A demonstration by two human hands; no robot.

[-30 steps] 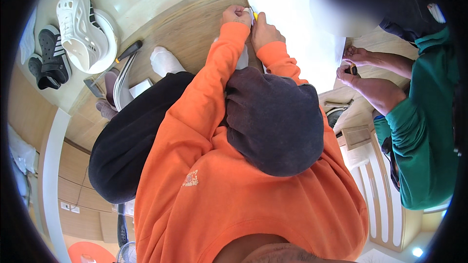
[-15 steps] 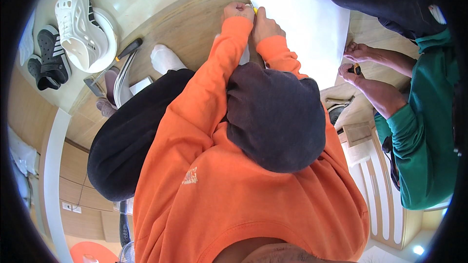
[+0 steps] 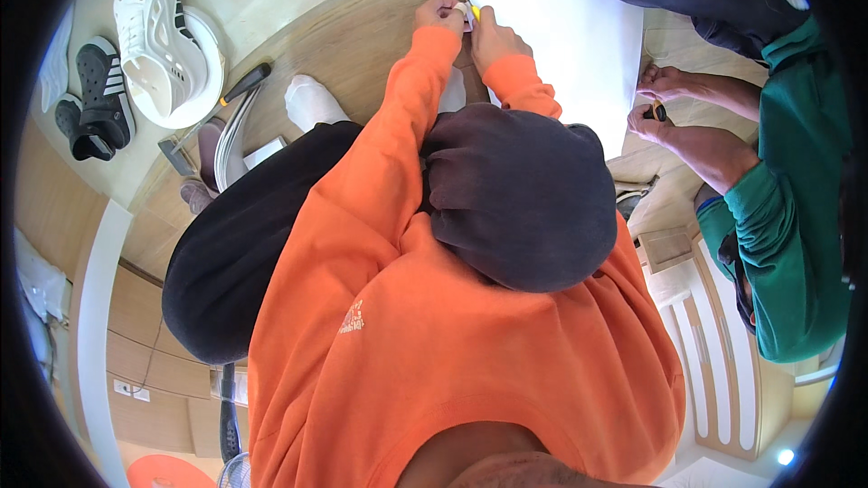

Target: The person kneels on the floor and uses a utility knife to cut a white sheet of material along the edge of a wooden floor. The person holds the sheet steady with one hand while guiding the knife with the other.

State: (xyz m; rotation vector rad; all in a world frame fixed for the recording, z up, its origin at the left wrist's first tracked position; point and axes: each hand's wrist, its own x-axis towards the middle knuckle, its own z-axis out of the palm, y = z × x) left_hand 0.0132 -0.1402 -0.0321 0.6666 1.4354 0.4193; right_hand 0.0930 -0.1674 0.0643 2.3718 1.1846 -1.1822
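Observation:
At the left edge of a large bright white panel (image 3: 551,45), my two hands are close together. My left hand (image 3: 438,14) is closed, pinching a small pale strip (image 3: 467,13) whose kind I cannot make out. My right hand (image 3: 500,42) is closed round a slim yellow tool (image 3: 476,14); only a bit of it shows beside the panel's edge, so its exact kind is unclear. The strip lies between the hands, next to the tool. Both arms reach forward in orange sleeves, over the wooden floor (image 3: 380,36).
To the right, a person in a green sleeve (image 3: 787,172) has a hand (image 3: 646,119) round a black and yellow tool (image 3: 659,112) at the panel's other edge. White shoes (image 3: 158,45), black clogs (image 3: 99,95), a hammer (image 3: 176,155) and a black-handled tool (image 3: 246,83) lie to the left.
My hands have drawn slightly apart, and the pale strip now shows between them. The other person's hands remain near the panel's right edge.

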